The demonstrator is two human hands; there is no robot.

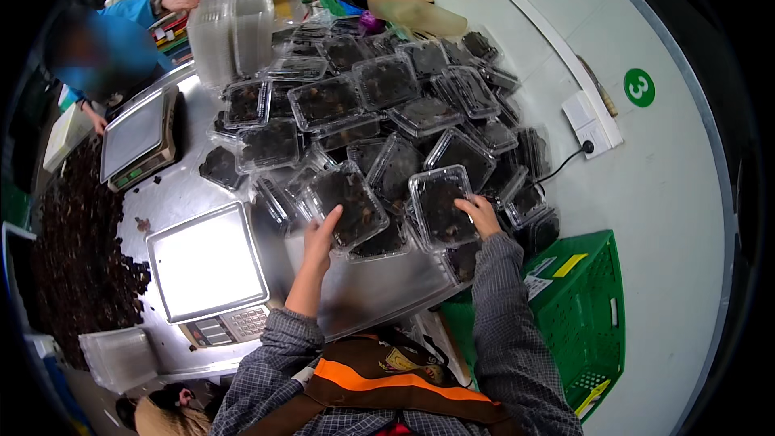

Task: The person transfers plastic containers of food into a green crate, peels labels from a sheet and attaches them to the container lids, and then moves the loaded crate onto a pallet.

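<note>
My left hand (320, 240) is closed on the near left corner of a clear plastic clamshell box (352, 198), thumb on its lid. Dark brown, leafy-looking pieces fill it. In my right hand (482, 215) is a second such clamshell box (440, 211), gripped at its right side. The fingers beneath both boxes are hidden. Both boxes are over the near edge of a large heap of similar filled boxes (327, 101), with a narrow gap between them.
A scale (208, 266) stands left of my left forearm, another scale (133, 141) beyond it. Loose dark pieces (77, 234) cover the table's left. Empty box stacks (234, 36) rise at the back. A green crate (577, 319) is at right, and a person in blue (129, 52) far left.
</note>
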